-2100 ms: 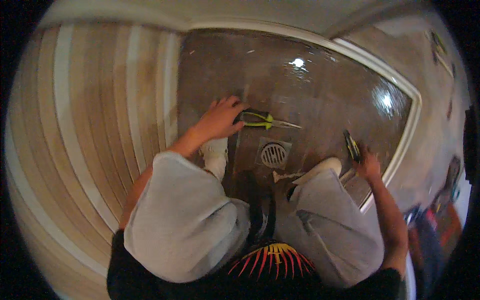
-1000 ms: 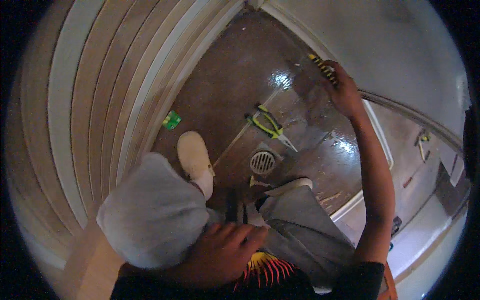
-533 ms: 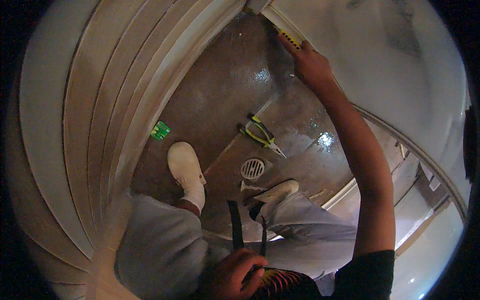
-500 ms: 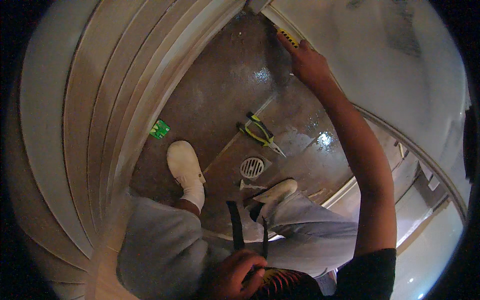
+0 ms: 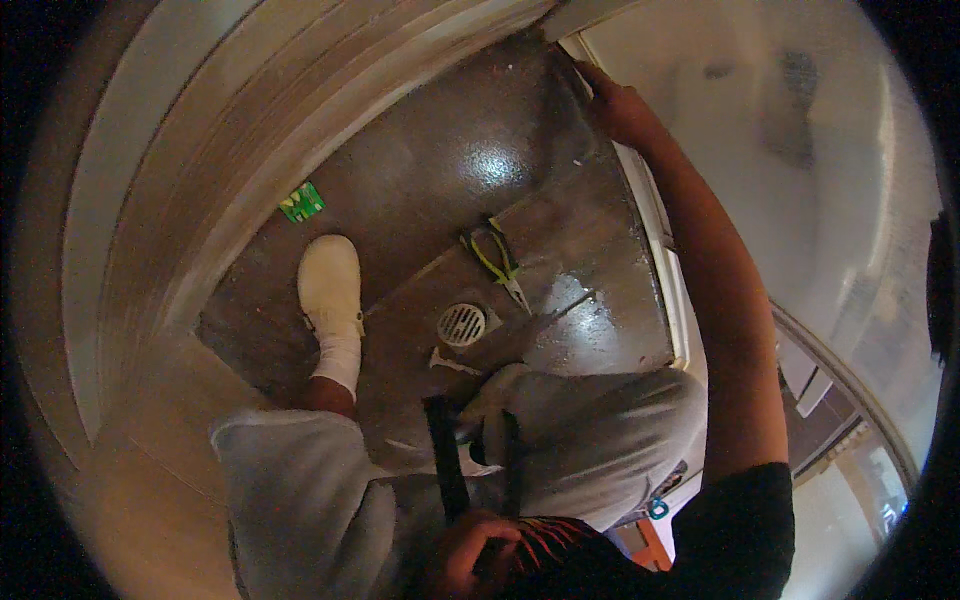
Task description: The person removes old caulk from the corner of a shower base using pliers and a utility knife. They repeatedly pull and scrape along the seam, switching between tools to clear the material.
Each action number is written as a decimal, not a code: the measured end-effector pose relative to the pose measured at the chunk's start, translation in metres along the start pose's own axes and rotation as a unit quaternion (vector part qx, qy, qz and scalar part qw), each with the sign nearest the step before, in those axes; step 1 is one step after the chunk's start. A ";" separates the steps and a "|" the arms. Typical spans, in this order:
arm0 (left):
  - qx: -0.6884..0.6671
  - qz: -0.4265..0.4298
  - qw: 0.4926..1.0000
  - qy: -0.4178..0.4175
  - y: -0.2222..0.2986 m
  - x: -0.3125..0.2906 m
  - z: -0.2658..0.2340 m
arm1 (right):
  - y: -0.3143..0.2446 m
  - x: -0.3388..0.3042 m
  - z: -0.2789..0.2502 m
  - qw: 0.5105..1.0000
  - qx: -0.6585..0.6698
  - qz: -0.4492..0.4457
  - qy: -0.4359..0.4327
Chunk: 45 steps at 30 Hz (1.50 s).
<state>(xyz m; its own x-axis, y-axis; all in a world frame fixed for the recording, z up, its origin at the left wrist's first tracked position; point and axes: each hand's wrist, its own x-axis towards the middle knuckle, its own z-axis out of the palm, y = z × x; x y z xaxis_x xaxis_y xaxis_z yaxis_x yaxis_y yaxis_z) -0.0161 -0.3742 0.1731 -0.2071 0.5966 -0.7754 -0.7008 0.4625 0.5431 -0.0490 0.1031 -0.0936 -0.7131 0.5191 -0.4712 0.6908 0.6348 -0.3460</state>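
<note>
My right arm stretches forward along the white tub or panel. At its far lower edge, near the corner, my right hand is closed against the pale trim. The yellow-and-black utility knife it held a moment earlier is hidden from sight now. My left hand rests curled at my waist against the black shirt; what it holds, if anything, cannot be made out. Pliers with green-and-black handles lie on the wet brown floor, jaws toward me, apart from both hands.
A round slotted floor drain sits below the pliers, with a small white T-shaped piece beside it. A green packet lies by the left wall. My left shoe stands on the floor. Black straps hang before me.
The view has shifted, moving floor things left and up. My right hand is still at the panel's edge, but the knife's yellow handle no longer shows. My right knee has moved forward over the shoe.
</note>
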 end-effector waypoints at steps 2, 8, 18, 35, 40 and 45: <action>-0.022 0.015 0.999 0.018 -0.009 -0.005 0.002 | -0.013 -0.005 -0.010 0.997 0.063 0.032 -0.036; -0.066 0.066 0.994 0.059 -0.017 -0.012 0.002 | -0.017 -0.004 -0.012 0.997 0.079 0.013 -0.010; -0.112 0.194 0.958 0.179 -0.008 -0.007 -0.014 | -0.011 0.004 -0.007 0.996 -0.085 -0.033 0.015; -0.138 0.096 0.923 0.347 0.023 0.017 0.005 | 0.029 -0.021 0.031 0.986 -0.167 0.022 0.001; -0.133 0.082 0.925 0.345 0.018 0.014 0.005 | 0.028 -0.012 0.027 0.984 -0.172 0.028 -0.033; -0.127 0.052 0.920 0.366 0.041 0.006 0.006 | 0.002 -0.035 0.033 0.974 -0.223 0.026 -0.017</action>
<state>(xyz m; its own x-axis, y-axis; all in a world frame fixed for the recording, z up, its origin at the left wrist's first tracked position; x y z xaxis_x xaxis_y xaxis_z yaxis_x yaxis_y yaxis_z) -0.0419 -0.3474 0.1931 -0.6216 -0.0153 -0.7832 -0.7688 0.2037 0.6062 -0.0184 0.0674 -0.1045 -0.6685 0.5426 -0.5085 0.6000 0.7975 0.0622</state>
